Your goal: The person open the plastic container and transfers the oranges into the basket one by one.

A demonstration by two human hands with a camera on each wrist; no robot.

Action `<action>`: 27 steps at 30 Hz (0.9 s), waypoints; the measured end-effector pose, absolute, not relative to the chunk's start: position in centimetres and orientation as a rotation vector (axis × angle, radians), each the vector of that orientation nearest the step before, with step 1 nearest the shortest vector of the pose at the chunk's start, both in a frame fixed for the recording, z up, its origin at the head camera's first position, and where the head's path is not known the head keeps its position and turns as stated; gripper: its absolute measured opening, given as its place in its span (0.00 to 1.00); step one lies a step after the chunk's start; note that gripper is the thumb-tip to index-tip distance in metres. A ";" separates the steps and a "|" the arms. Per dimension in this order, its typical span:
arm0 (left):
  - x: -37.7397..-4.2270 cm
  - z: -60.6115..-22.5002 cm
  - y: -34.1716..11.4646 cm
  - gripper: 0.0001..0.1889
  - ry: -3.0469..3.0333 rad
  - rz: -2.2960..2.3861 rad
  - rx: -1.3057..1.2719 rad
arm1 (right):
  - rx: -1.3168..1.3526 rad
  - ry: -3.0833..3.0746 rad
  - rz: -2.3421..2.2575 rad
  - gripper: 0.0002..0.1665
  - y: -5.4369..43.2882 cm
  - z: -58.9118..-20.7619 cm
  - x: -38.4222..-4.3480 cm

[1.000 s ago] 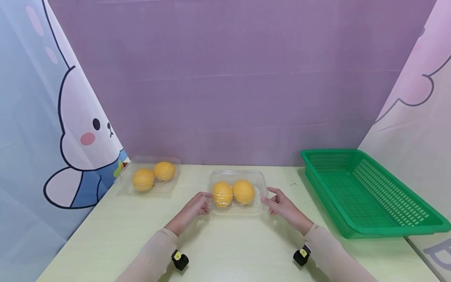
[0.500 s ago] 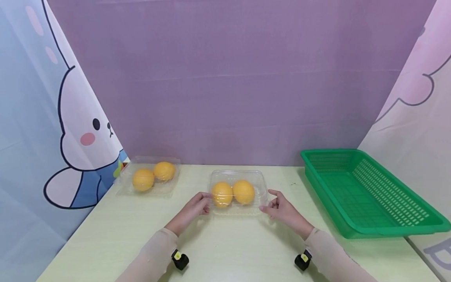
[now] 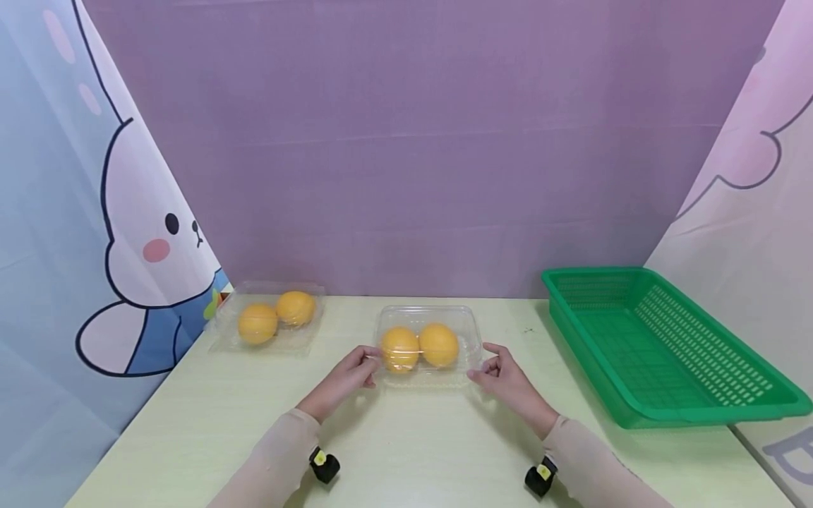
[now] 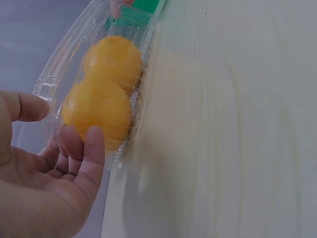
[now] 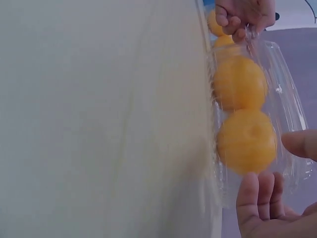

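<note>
A clear plastic clamshell box (image 3: pixel 464 323) lies on the table in the middle of the head view, with two orange-yellow round fruits (image 3: pixel 439 346) side by side inside. My left hand (image 3: pixel 346 379) pinches its left rim; in the left wrist view the fingers curl beside the plastic edge. At the opposite end my right hand (image 3: pixel 508 388) holds the near right corner between thumb and curled fingers. From the right wrist camera, the right thumb (image 5: pixel 299 144) shows against the lid side and the fingertips below the end of the box. Exact finger contact is partly lost in the transparent plastic.
A second clear box (image 3: pixel 298 344) with two similar fruits (image 3: pixel 257 324) stands at the back left of the pale table (image 3: pixel 406 444). A green plastic basket (image 3: pixel 591 374) occupies the right side. A purple cloth (image 3: pixel 406 155) hangs behind the table.
My right thumb has slid slightly toward me along the right end of the box, and the right wrist has shifted a little. The left hand and the box keep their places.
</note>
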State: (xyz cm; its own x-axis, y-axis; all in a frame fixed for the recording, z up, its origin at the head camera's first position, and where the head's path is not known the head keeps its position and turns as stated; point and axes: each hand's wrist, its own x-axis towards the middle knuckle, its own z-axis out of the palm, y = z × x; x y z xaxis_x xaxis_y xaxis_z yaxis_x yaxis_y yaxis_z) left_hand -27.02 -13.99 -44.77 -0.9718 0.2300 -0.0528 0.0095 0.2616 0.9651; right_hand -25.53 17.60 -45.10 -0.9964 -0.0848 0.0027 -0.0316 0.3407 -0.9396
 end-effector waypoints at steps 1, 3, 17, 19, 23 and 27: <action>-27.0 -44.8 -14.0 0.17 2.343 1.788 0.228 | -0.096 2.526 -1.793 0.43 17.5 -45.2 -25.5; -27.0 -44.7 -14.0 0.17 2.340 1.789 0.234 | -0.072 2.509 -1.834 0.41 17.4 -45.3 -25.4; -27.0 -44.4 -14.1 0.18 2.329 1.780 0.256 | 0.020 2.386 -1.982 0.37 16.8 -45.7 -25.2; -27.0 -44.4 -14.1 0.19 2.327 1.779 0.264 | 0.027 2.389 -1.982 0.37 16.7 -45.7 -25.2; -27.0 -44.4 -14.2 0.19 2.330 1.773 0.271 | 0.039 2.386 -1.984 0.36 16.7 -45.7 -25.1; -27.0 -44.4 -14.2 0.19 2.333 1.770 0.274 | 0.072 2.354 -2.007 0.34 16.6 -45.7 -25.1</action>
